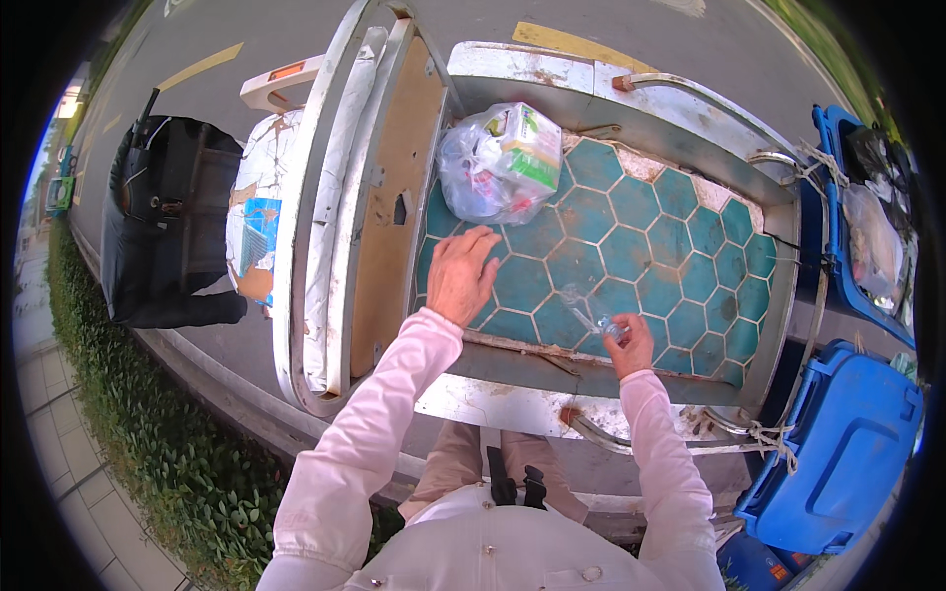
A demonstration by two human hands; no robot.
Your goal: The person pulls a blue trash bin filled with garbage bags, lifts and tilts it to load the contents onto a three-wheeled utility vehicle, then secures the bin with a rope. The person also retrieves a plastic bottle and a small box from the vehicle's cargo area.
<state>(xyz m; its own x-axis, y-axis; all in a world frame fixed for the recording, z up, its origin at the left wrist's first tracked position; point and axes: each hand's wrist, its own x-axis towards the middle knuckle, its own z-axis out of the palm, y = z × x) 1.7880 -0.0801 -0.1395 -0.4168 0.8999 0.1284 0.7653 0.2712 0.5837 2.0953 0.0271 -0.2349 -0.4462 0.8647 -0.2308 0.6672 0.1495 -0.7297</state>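
My right hand [630, 344] holds one end of a clear plastic bottle [579, 303] over the cart bed. The bottle is see-through, so its outline is faint against the floor. My left hand [464, 272] hovers palm down with the thumb apart from the fingers and nothing in it. Just beyond its fingertips sits a knotted, translucent plastic bag [480, 173] stuffed with mixed items, in the bed's far left corner. A white and green printed package [533, 146] shows at its right side. Beneath both hands lies a green hexagon-patterned floor sheet [584, 255].
Metal side walls [528, 68] with rusty handrails [709, 96] border the bed. At left rise a brown board [399, 199] and the black driver's seat [174, 221]. Tied on at right are an open blue bin [835, 221] holding bags and a blue lid [850, 451]. A hedge [170, 458] runs lower left.
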